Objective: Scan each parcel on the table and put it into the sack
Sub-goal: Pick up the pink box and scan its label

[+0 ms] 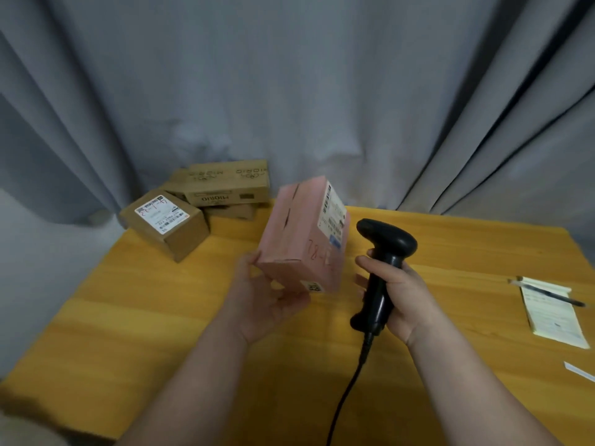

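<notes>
Pink parcel [299, 233] held in left grip [270, 297], black scanner [386, 239] clasped in right grip [402, 294]; brown box [225, 185] reads MIORIO.

— What kind of place is this?

— It looks like a small parcel-handling corner, not a real warehouse. A plain wooden worktop [128, 317] stands against a grey curtain [289, 91], which fills the whole background.

— And what shows the parcel work?

— Several brown cardboard parcels [225, 188] are piled at the far edge, one with a shipping label [160, 214]. A pink parcel [299, 239] carries barcodes too. There is a black corded scanner [383, 268], and a notepad [550, 313] with a pen [553, 296] lies at the right.
</notes>
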